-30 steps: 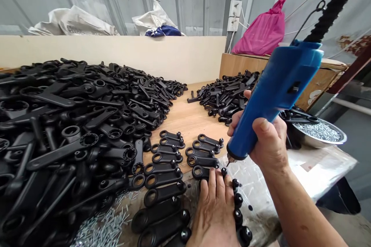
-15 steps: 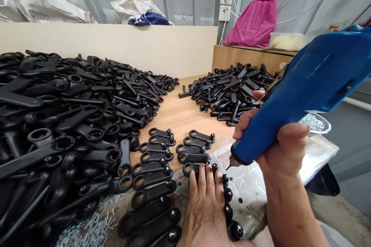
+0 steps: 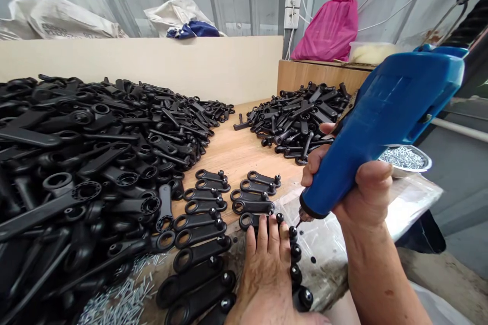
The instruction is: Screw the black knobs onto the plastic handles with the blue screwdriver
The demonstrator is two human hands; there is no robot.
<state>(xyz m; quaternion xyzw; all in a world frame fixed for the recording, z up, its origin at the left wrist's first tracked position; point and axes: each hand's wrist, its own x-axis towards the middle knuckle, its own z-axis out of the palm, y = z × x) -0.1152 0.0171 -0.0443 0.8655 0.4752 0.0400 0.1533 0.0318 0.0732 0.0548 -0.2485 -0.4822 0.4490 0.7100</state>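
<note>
My left hand (image 3: 267,269) lies flat, fingers stretched out side by side, over the right row of black crank handles (image 3: 253,206). Their round knobs (image 3: 296,252) stick out past my fingers, with screw heads showing on several. My right hand (image 3: 366,193) is wrapped round a blue electric screwdriver (image 3: 343,157), which tilts down to the left. Its bit (image 3: 299,223) is close beside a knob near my left fingertips; I cannot tell whether they touch. A second row of crank handles (image 3: 202,236) lies left of my left hand.
A large heap of black crank handles (image 3: 95,137) fills the left, with loose screws (image 3: 118,294) in front. A smaller heap (image 3: 305,117) lies at the back right. A bowl of screws (image 3: 406,157) stands beyond my right hand. A pink bag (image 3: 328,25) sits behind.
The screwdriver has come down slightly and its bit is nearer the knob by my left fingertips. My left hand stays flat on the handles. The view has shifted a little.
</note>
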